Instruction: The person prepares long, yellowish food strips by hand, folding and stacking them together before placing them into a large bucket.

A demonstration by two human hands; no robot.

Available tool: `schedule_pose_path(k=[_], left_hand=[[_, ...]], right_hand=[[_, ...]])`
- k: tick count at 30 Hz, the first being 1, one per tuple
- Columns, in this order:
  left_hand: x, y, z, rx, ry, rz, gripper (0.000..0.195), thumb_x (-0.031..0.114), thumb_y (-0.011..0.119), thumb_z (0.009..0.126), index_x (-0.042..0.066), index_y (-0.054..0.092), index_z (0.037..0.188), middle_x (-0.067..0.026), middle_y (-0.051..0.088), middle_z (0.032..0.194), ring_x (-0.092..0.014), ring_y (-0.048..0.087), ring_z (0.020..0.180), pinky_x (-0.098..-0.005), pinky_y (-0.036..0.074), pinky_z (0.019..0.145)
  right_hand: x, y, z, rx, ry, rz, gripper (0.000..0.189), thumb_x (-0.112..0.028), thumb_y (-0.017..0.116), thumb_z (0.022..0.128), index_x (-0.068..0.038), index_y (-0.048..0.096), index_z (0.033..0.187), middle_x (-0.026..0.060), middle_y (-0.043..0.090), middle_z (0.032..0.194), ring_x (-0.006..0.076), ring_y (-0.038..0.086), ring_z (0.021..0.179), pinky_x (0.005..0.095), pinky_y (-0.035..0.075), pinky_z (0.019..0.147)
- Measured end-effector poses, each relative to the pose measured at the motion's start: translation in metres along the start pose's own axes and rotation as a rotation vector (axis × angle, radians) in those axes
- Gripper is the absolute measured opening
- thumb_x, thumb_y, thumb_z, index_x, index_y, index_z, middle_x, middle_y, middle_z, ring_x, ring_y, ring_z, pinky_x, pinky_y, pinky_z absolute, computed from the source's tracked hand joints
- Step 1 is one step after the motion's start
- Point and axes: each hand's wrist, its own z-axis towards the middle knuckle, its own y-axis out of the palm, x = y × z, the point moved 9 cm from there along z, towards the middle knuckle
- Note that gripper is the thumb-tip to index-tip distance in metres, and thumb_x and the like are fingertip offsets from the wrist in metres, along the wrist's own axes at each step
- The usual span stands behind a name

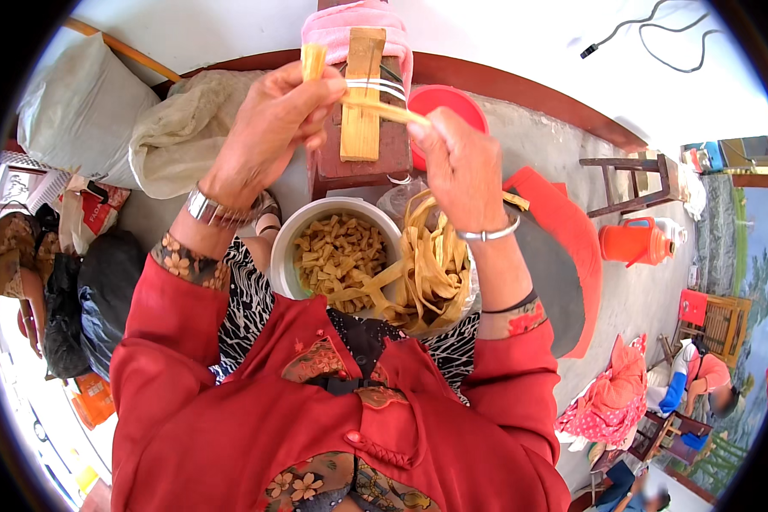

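My left hand (281, 121) grips a short bundle of pale yellow dried strips (313, 62), its cut end pointing up. From it a flat yellow strip (390, 112) runs across to my right hand (457, 166), which pinches its other end. Behind the strip, a wooden block (360, 128) bound with white cord (377, 84) lies on a dark red wooden bench (329, 160). Below my hands, a white bucket (280, 262) holds many short folded yellow pieces (339, 253). A heap of long yellow strips (432, 269) lies at its right, partly in clear plastic.
A pink towel (358, 25) covers the bench's far end, beside a red basin (448, 105). Pale sacks (185, 128) stand at left. A wooden stool (633, 185) and red thermos (637, 243) stand at right. Other people (707, 377) sit at lower right; another person is at far left.
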Motion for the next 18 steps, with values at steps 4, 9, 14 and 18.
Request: schedule_pose_path(k=[4,9,14,18], left_hand=[[0.006,-0.003,0.045,0.054,0.130,0.139,0.016,0.019,0.060,0.089,0.004,0.062,0.084,0.0063,0.047,0.062,-0.002,0.039,0.049,-0.0197,0.037,0.045],[-0.024,-0.064,0.048,0.370,0.281,0.931,0.027,0.027,0.059,0.089,0.002,0.063,0.080,0.0022,0.052,0.058,-0.004,0.045,0.052,-0.0211,0.038,0.046],[-0.058,-0.024,-0.039,0.043,-0.103,0.749,0.025,0.025,0.061,0.088,0.000,0.061,0.086,-0.0008,0.054,0.059,-0.005,0.044,0.047,-0.0224,0.035,0.042],[-0.127,-0.021,-0.103,-0.096,-0.234,0.648,0.024,0.024,0.058,0.092,0.000,0.061,0.097,-0.0005,0.058,0.071,-0.005,0.052,0.060,-0.0211,0.041,0.051]], right_hand=[[0.032,0.011,0.041,0.014,0.080,-0.144,0.030,-0.029,0.052,0.092,-0.004,0.053,0.076,0.0180,0.055,0.064,0.0376,0.055,0.061,0.0445,0.042,0.054],[0.082,0.070,0.001,-0.101,0.094,-0.174,0.031,-0.032,0.051,0.093,-0.004,0.055,0.079,0.0183,0.056,0.064,0.0392,0.056,0.063,0.0438,0.043,0.057],[0.034,0.045,-0.077,-0.105,0.278,0.249,0.027,-0.028,0.053,0.094,-0.004,0.054,0.082,0.0172,0.055,0.065,0.0372,0.057,0.063,0.0408,0.043,0.055],[-0.054,0.069,-0.114,-0.102,-0.020,0.447,0.019,-0.025,0.061,0.088,-0.007,0.058,0.085,0.0124,0.057,0.072,0.0313,0.058,0.064,0.0399,0.045,0.056]])
